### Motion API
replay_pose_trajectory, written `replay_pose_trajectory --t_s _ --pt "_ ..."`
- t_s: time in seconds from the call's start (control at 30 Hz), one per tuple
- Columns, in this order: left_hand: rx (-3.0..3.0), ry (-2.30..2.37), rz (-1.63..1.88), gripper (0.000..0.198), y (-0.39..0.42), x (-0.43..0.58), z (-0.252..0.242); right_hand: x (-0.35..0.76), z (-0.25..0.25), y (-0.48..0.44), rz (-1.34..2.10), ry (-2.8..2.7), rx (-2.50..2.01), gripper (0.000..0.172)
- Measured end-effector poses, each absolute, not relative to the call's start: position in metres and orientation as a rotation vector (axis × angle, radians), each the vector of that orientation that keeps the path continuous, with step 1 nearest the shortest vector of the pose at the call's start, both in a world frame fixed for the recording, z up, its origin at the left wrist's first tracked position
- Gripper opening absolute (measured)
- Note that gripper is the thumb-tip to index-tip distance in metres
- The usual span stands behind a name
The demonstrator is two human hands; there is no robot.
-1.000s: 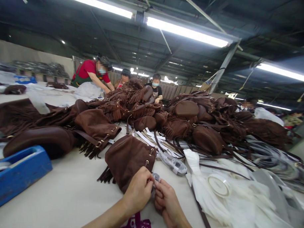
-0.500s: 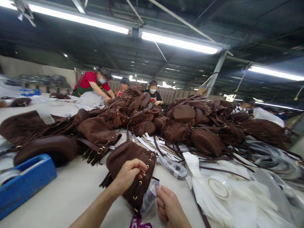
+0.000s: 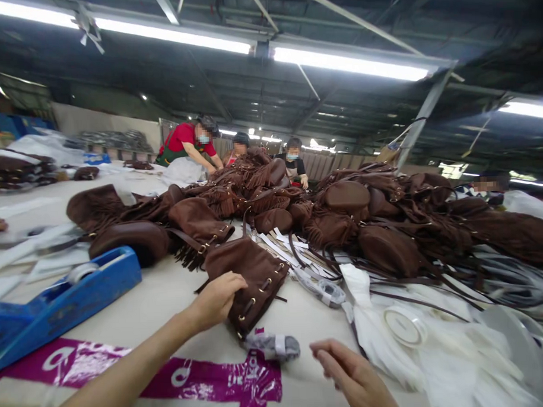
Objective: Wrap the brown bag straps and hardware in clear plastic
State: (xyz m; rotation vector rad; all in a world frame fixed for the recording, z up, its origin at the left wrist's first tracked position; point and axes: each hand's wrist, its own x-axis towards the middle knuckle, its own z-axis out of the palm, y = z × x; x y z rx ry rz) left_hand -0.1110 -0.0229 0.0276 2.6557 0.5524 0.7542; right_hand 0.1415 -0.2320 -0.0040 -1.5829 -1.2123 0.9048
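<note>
A brown fringed bag [image 3: 245,270] with metal eyelets lies on the pale table in front of me. My left hand [image 3: 221,297] rests at the near left side of this bag, fingers curled together; whatever they grip is hidden. Just below the bag, a bundled grey strap in clear wrapping [image 3: 276,347] with a white band lies on the table. To its right, my right hand [image 3: 342,367] is off the bundle, fingers loosely apart, holding nothing.
Piled brown bags [image 3: 271,191] spread across the back. A blue tape dispenser [image 3: 70,305] stands left, purple printed tape [image 3: 188,372] runs along the front, and white wrapping [image 3: 405,347] lies right. A person in red [image 3: 184,144] and other people work beyond.
The wrapped bundle has left my right hand and lies on the table. My right hand has moved right and opened. My left hand has shifted off the eyelets, and the view has turned left.
</note>
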Motion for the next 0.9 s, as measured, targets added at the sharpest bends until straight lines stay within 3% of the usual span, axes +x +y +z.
replay_pose_trajectory --t_s 0.07,0.13,0.27,0.47,0.6,0.73,0.9 --pt "2.627 0.603 0.834 0.038 -0.045 -0.111 0.034 0.136 0.005 -0.217 0.651 -1.365 -1.599 0.027" --pt "2.664 0.553 0.768 0.041 -0.068 -0.109 0.036 0.127 0.009 -0.202 0.587 -1.553 -1.573 0.039" --pt "2.749 0.436 0.468 0.063 -0.093 -0.105 0.024 0.101 0.024 -0.186 0.560 -1.838 -1.627 0.048" --pt "2.843 0.616 0.413 0.033 -0.055 -0.118 0.010 0.059 0.062 -0.186 0.730 -2.019 -1.453 0.040" --pt "2.862 0.540 0.278 0.045 -0.032 -0.146 0.017 0.082 0.051 -0.165 0.458 -1.932 -1.745 0.021" --pt "2.734 0.493 0.318 0.053 -0.028 -0.166 0.027 0.116 0.032 -0.129 0.093 -1.901 -1.964 0.019" --pt "2.615 0.923 0.502 0.033 -0.043 -0.139 0.051 0.115 0.022 -0.093 0.031 -1.972 -1.931 0.024"
